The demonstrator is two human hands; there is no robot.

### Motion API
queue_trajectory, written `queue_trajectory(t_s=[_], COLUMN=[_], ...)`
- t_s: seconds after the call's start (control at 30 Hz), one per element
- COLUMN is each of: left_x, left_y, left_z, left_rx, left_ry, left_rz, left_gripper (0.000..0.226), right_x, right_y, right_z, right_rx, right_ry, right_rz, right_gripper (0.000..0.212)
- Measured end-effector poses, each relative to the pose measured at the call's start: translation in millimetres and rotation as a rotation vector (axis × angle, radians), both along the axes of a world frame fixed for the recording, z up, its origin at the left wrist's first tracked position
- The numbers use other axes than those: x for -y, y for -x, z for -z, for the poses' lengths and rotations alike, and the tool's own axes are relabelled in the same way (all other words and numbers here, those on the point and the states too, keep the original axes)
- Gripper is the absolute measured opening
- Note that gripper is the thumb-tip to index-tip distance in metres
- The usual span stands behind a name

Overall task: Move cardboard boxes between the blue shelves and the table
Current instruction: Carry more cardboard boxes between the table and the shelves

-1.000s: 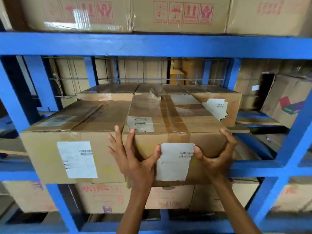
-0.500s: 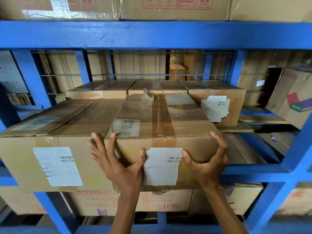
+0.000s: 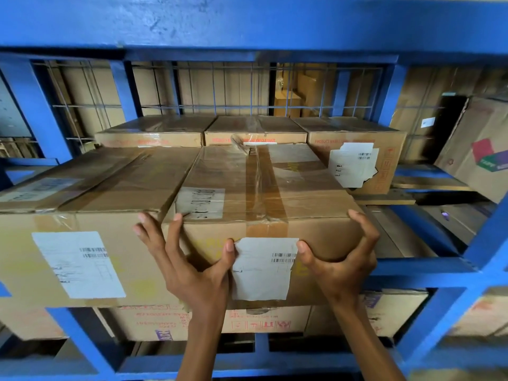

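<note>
A taped cardboard box (image 3: 264, 185) with a white barcode label on its front stands on the middle level of the blue shelves (image 3: 247, 26). My left hand (image 3: 189, 259) presses its front left corner, fingers spread along the gap to the neighbouring box (image 3: 82, 215). My right hand (image 3: 341, 259) clasps the front right corner, fingers curled over the top edge. Both thumbs lie on the front face beside the label.
Three smaller boxes (image 3: 255, 130) stand in a row behind. A wire grid (image 3: 220, 89) backs the shelf. More boxes fill the level below (image 3: 247, 320). A tilted box with a coloured logo (image 3: 483, 149) leans at the right. A blue diagonal brace (image 3: 450, 303) crosses the lower right.
The camera has come closer to the shelf and the view has dropped below the upper level. Both hands keep their grip on the box's front corners; the box looks nearer.
</note>
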State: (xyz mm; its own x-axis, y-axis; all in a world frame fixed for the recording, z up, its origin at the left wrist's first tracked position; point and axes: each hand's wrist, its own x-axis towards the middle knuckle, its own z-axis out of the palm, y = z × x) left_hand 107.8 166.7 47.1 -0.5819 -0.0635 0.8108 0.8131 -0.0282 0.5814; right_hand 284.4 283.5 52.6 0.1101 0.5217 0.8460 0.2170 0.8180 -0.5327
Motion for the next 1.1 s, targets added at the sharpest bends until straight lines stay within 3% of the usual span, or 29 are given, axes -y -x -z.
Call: queue_trajectory(t_s=[0.13,0.37,0.57,0.67,0.83,1.1], left_x=[-0.2,-9.9,-7.1,-13.5,-28.8,-45.8], left_y=[5.5,14.7,-3.4,-16.3,-1.5,7.4], left_z=[5.3,4.8,35.0,52.9,61.7,72.7], left_rx=[-0.043,-0.114,-0.196,-0.246,-0.334,-0.357], left_ry=[0.058,0.248,0.27,0.318,0.293,0.243], left_rz=[-0.013,-0.226,-0.112,-0.036,-0.221,-0.274], left_gripper=[0.08,0.087,0.075,0.068,0.063,0.063], right_x=[-1.3,-7.3,10.9,16.2,1.7,-13.7], right_y=[2.4,12.5,24.3,38.0,46.1,58.9], right_z=[5.6,2.9,32.3,48.8,62.6,71.8], right_rx=[-0.014,0.045,0.184,0.289,0.356,0.307], right_ry=[-0.018,-0.047,-0.274,-0.276,-0.323,-0.355], right_rz=[0.032,0.045,0.192,0.23,0.331,0.417], right_gripper=[0.089,0.083,0.076,0.072,0.078,0.077])
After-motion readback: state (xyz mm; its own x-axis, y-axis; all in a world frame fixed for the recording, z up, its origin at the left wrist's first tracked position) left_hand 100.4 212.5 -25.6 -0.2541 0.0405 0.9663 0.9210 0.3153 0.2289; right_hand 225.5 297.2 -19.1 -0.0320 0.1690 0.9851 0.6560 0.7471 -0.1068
